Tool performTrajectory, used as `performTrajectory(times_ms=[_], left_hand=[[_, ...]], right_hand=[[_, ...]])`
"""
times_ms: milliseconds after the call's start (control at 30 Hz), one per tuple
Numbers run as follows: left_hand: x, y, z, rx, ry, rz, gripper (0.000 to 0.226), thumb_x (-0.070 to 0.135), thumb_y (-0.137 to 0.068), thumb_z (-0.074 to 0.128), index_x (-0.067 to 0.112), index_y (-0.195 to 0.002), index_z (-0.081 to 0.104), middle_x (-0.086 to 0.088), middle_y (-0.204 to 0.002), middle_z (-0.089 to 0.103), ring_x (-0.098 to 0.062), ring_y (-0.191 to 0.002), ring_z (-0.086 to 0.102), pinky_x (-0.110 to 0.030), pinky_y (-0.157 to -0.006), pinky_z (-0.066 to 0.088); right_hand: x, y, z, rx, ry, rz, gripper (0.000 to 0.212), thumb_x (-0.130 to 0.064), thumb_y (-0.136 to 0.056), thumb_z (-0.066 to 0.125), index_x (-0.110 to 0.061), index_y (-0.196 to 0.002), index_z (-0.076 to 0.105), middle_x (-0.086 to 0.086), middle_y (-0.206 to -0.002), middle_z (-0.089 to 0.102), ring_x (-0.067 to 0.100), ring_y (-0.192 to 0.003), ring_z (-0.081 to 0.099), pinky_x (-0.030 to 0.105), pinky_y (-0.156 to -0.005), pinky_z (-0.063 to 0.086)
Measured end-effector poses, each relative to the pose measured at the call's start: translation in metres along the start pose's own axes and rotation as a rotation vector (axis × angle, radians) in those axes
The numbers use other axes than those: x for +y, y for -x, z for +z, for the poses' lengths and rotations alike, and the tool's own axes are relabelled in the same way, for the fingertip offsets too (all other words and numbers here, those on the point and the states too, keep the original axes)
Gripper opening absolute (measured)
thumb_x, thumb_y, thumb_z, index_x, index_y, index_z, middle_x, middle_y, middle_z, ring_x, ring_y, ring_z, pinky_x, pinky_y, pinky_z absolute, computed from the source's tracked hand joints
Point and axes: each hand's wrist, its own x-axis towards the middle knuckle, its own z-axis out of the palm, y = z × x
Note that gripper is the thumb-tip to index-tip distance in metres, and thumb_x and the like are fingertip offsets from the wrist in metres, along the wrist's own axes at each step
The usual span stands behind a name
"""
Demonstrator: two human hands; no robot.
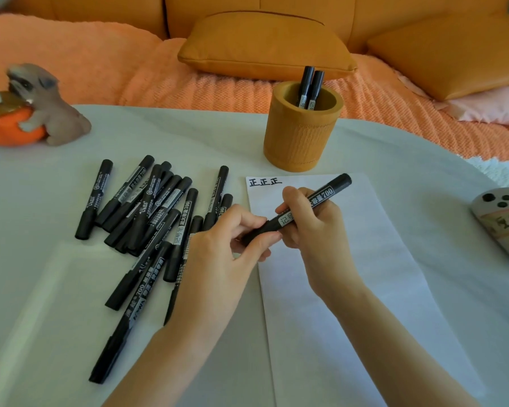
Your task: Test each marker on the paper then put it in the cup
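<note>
Head view: left hand (228, 245), right hand (313, 230) grip a cylindrical black marker (331, 190).

At your far left, on the white-covered table (188, 136), you have a grey-brown dog figurine (53, 116) leaning its front paws and muzzle on an orange pumpkin-shaped bowl (9, 132) with a brownish top. At your right edge a rounded grey ornament (500, 221) lies on the table, with three black dots on it and some dark lettering too cut off to read. Beyond the table you see an orange sofa (218, 4) covered with an orange knitted throw (159, 83). A mustard-orange cushion (265, 45) lies on it in the middle, a second one (453, 51) to your right, and a pink pillow (494, 107) sits partly under that second one. A bit of white fluffy fabric (497, 168) shows past the table's right rim
</note>
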Motion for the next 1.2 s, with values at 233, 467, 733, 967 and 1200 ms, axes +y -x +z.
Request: performTrajectory(times_ms=[233, 467, 733, 967, 1200], left_hand=[[0.003, -0.008, -0.004, 0.044, -0.057, 0.011, 0.011, 0.021, -0.081, 0.067, 0.022, -0.090, 0.061, 0.013, -0.080, 0.071, -0.008, -0.065, 0.067, -0.030, -0.069, 0.055], [-0.001, -0.010, -0.011, 0.099, -0.162, 0.038, 0.006, 0.027, -0.081, 0.064, 0.025, -0.087, 0.063, 0.016, -0.075, 0.068, -0.006, -0.063, 0.064, -0.021, -0.062, 0.051], [0.005, -0.011, -0.011, 0.088, -0.129, 0.022, 0.017, 0.038, -0.082, 0.058, 0.023, -0.087, 0.064, 0.012, -0.067, 0.068, -0.006, -0.064, 0.065, -0.016, -0.062, 0.051], [0.001, -0.011, -0.013, 0.085, -0.214, -0.034, 0.032, 0.049, -0.087, 0.043, 0.025, -0.084, 0.065, 0.014, -0.073, 0.067, -0.004, -0.071, 0.063, -0.024, -0.068, 0.053], [-0.014, -0.010, -0.017, 0.106, -0.684, 0.062, 0.017, 0.020, -0.083, 0.063, 0.018, -0.100, 0.065, 0.004, -0.094, 0.063, -0.018, -0.087, 0.058, -0.032, -0.068, 0.051]], right_hand=[[-0.012, -0.003, -0.007, -0.054, 0.190, 0.141, 0.070, -0.066, -0.081, 0.044, 0.002, -0.067, 0.059, 0.009, -0.050, 0.043, 0.014, -0.045, 0.035, 0.022, -0.047, 0.031], [-0.009, -0.009, -0.027, 0.067, 0.591, -0.467, 0.011, -0.021, -0.091, 0.060, -0.016, -0.081, 0.059, 0.001, -0.060, 0.047, 0.010, -0.053, 0.039, 0.020, -0.050, 0.031], [0.008, -0.009, -0.020, -0.238, 0.923, -0.805, 0.021, -0.015, -0.085, 0.065, -0.012, -0.106, 0.065, 0.001, -0.104, 0.053, 0.006, -0.072, 0.045, 0.035, -0.064, 0.051], [-0.007, -0.020, -0.023, -0.070, 0.709, -0.756, 0.011, -0.006, -0.085, 0.069, -0.007, -0.094, 0.062, 0.004, -0.091, 0.059, 0.008, -0.072, 0.054, 0.015, -0.062, 0.042], [-0.048, -0.057, -0.020, 0.196, 0.406, -0.690, 0.022, -0.011, -0.087, 0.065, -0.029, -0.091, 0.053, -0.016, -0.086, 0.061, 0.014, -0.073, 0.062, 0.028, -0.060, 0.048]])
